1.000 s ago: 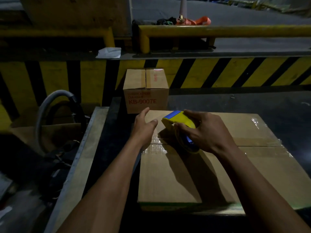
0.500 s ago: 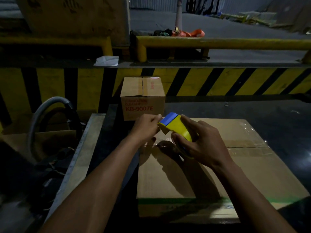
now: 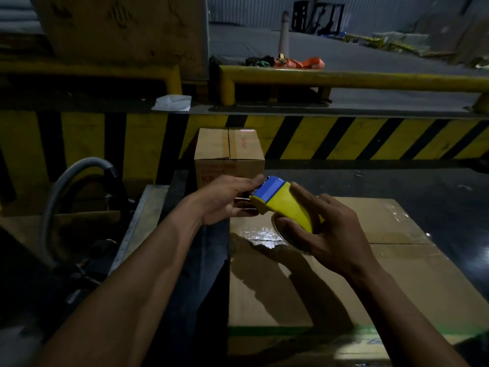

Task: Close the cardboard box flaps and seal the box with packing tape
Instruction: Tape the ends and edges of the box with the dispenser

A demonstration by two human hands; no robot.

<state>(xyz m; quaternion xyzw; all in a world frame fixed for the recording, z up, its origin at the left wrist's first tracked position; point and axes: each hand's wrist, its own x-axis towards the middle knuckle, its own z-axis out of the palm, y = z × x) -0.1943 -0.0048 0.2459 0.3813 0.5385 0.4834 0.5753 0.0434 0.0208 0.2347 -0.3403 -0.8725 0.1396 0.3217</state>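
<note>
Closest in: two bare forearms reaching forward over a large cardboard box [image 3: 291,287]. Lies flat on the dark table [image 3: 397,181], flaps folded down and meeting along a centre seam. Carries glossy clear packing tape [image 3: 260,233] over the left end of that seam, plus crinkled tape at the far right corner. Shows a green stripe along the near edge.

Above the box's far left part: right hand [image 3: 325,239], wrapped around a yellow tape dispenser [image 3: 288,207], thumb below, fingers spread along the yellow body. Holds it clear of the cardboard, blue head pointing left and away. Hides most of the roll under the palm.

Just left of that: left hand [image 3: 222,201], fingers curled, fingertips on top of the blue head, thumb underneath. Pinches the head end; no telling about a tape end between the fingers.

Left of the table: a pale metal edge [image 3: 140,221], then a grey hose [image 3: 68,186] arching over dark clutter.

Behind the hands: small cardboard box [image 3: 229,152], closed, red print on the front, partly hidden by the left hand. Stands before a yellow-and-black striped wall [image 3: 344,139].

Farther off: a crumpled white sheet [image 3: 173,102] on the ledge, a yellow guard rail [image 3: 344,78], an orange strap [image 3: 304,63] on the floor beyond, a pale post [image 3: 284,30].
</note>
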